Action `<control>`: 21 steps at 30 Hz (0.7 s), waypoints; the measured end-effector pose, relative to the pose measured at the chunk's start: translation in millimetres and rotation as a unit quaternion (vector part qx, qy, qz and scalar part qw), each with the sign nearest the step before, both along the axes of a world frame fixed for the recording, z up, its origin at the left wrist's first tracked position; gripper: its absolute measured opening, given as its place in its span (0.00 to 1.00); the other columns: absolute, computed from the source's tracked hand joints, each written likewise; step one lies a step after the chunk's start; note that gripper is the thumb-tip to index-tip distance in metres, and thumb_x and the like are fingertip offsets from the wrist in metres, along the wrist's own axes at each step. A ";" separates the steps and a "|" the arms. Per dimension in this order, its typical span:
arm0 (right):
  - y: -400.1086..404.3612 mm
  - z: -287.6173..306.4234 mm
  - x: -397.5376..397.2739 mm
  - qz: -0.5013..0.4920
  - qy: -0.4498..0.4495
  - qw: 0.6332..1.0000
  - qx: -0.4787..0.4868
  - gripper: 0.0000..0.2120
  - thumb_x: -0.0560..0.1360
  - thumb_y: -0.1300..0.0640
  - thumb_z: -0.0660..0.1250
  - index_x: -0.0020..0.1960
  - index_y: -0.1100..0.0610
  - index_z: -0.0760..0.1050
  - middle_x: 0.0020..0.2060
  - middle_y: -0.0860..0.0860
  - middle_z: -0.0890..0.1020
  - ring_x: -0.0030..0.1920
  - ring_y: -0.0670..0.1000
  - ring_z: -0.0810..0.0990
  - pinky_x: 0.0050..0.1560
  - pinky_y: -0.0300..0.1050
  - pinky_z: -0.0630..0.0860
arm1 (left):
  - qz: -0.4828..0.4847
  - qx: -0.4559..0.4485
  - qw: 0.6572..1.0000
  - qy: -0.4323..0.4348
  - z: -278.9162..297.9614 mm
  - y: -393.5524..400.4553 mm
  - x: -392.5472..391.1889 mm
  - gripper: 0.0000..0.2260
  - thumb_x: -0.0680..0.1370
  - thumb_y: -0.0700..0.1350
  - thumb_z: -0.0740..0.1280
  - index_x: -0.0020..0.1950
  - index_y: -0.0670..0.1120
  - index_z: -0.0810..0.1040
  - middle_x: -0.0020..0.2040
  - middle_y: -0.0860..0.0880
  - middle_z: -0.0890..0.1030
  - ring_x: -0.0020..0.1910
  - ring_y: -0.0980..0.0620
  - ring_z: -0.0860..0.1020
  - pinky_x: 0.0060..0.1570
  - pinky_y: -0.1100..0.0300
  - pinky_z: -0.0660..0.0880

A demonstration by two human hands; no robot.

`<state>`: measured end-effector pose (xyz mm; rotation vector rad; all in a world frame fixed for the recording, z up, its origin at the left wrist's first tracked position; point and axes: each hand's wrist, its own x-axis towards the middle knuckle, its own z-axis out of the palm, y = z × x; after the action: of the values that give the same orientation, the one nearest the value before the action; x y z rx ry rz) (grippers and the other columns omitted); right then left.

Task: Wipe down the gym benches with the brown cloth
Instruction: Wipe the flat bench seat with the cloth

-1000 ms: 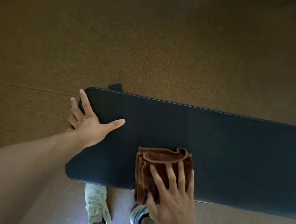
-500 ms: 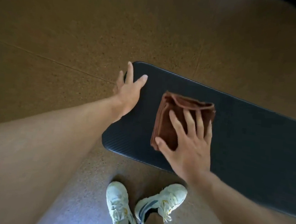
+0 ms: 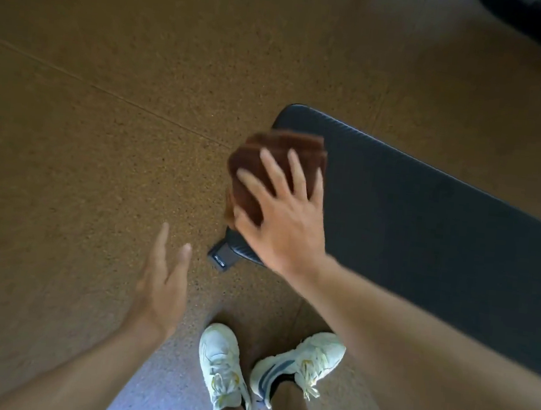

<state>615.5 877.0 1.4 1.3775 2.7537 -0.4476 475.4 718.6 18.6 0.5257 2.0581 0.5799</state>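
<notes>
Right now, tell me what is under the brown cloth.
The brown cloth lies on the end of the black bench pad, pressed flat by the right hand. Its left edge overhangs the pad. The pad surface beneath it is covered, so its state cannot be seen.

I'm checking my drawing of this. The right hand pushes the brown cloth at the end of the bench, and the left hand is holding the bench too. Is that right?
Not quite. In the head view the left hand isn't holding the bench; it hangs open over the floor, touching nothing. The rest is right: the right hand presses the brown cloth at the end of the bench.
</notes>
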 end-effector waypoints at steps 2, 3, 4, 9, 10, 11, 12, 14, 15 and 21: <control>-50.4 -2.0 53.7 -0.021 -0.017 1.000 -0.012 0.27 0.83 0.36 0.57 0.81 0.40 0.65 0.83 0.48 0.62 0.85 0.60 0.52 0.80 0.70 0.53 | -0.043 0.028 0.998 0.033 14.4 14.9 13.8 0.30 0.83 0.64 0.53 0.83 0.59 0.49 0.83 0.57 0.51 0.82 0.55 0.50 0.79 0.46 0.51; -72.6 -0.1 82.6 -0.073 -0.031 0.997 -0.024 0.28 0.84 0.35 0.56 0.82 0.40 0.62 0.84 0.48 0.61 0.85 0.59 0.51 0.80 0.70 0.53 | -0.073 0.044 0.996 0.040 22.0 23.5 21.9 0.29 0.84 0.61 0.54 0.83 0.58 0.50 0.83 0.58 0.51 0.81 0.57 0.49 0.78 0.51 0.50; -90.7 5.0 109.3 -0.141 -0.052 0.988 -0.041 0.29 0.83 0.34 0.54 0.83 0.39 0.59 0.84 0.47 0.59 0.85 0.58 0.48 0.81 0.70 0.52 | -0.107 0.067 0.991 0.036 28.7 32.6 31.8 0.29 0.84 0.59 0.56 0.83 0.58 0.51 0.83 0.59 0.51 0.81 0.60 0.49 0.78 0.54 0.50; -84.7 17.9 165.0 -0.350 -0.107 0.920 -0.143 0.33 0.78 0.23 0.38 0.81 0.30 0.41 0.85 0.43 0.39 0.83 0.49 0.29 0.82 0.64 0.35 | -0.289 0.151 0.944 0.043 37.1 79.2 93.9 0.32 0.79 0.49 0.71 0.80 0.58 0.62 0.83 0.61 0.48 0.82 0.60 0.45 0.80 0.49 0.55; -63.6 15.9 165.3 -0.371 -0.092 0.913 -0.140 0.34 0.79 0.24 0.40 0.82 0.31 0.40 0.85 0.43 0.38 0.82 0.50 0.28 0.82 0.64 0.33 | -0.329 0.133 0.933 0.059 36.1 88.7 106.3 0.35 0.78 0.49 0.73 0.81 0.57 0.60 0.83 0.59 0.46 0.82 0.59 0.42 0.80 0.44 0.55; -36.1 12.5 164.7 -0.397 -0.073 0.905 -0.131 0.34 0.80 0.25 0.43 0.82 0.32 0.41 0.85 0.44 0.38 0.83 0.51 0.29 0.81 0.64 0.32 | -0.374 0.092 0.920 0.077 35.2 97.6 117.9 0.39 0.77 0.52 0.73 0.82 0.57 0.55 0.84 0.58 0.44 0.82 0.56 0.39 0.79 0.37 0.54; -3.4 8.2 164.8 -0.424 -0.056 0.895 -0.124 0.34 0.81 0.26 0.45 0.83 0.33 0.41 0.85 0.45 0.38 0.83 0.53 0.30 0.81 0.65 0.31 | -0.422 0.037 0.899 0.105 33.6 105.4 128.2 0.43 0.77 0.57 0.73 0.83 0.57 0.49 0.84 0.56 0.42 0.82 0.53 0.37 0.77 0.32 0.53; 63.7 2.0 169.5 -0.452 -0.040 0.881 -0.133 0.34 0.81 0.26 0.46 0.83 0.34 0.42 0.85 0.45 0.39 0.83 0.54 0.31 0.80 0.66 0.31 | -0.512 -0.053 0.838 0.181 27.9 114.9 143.1 0.49 0.75 0.64 0.71 0.83 0.55 0.39 0.84 0.53 0.38 0.82 0.47 0.35 0.74 0.28 0.54; 89.1 0.5 175.0 -0.440 -0.046 0.887 -0.133 0.34 0.81 0.26 0.46 0.83 0.34 0.43 0.85 0.45 0.40 0.84 0.54 0.32 0.80 0.66 0.31 | -0.534 -0.076 0.815 0.210 26.3 116.5 147.8 0.51 0.75 0.65 0.70 0.82 0.54 0.37 0.83 0.51 0.36 0.82 0.45 0.35 0.73 0.27 0.55; 4.5 3.7 223.7 -0.387 0.008 0.919 -0.068 0.27 0.85 0.38 0.50 0.83 0.38 0.53 0.85 0.45 0.51 0.85 0.52 0.43 0.84 0.62 0.41 | -0.548 -0.108 0.792 0.248 34.7 114.2 156.9 0.50 0.76 0.66 0.68 0.83 0.52 0.37 0.83 0.50 0.36 0.82 0.43 0.34 0.72 0.28 0.59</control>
<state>839.2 881.5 5.2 2.3764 2.0117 -0.6421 632.3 832.8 53.4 1.6811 1.8038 -0.5418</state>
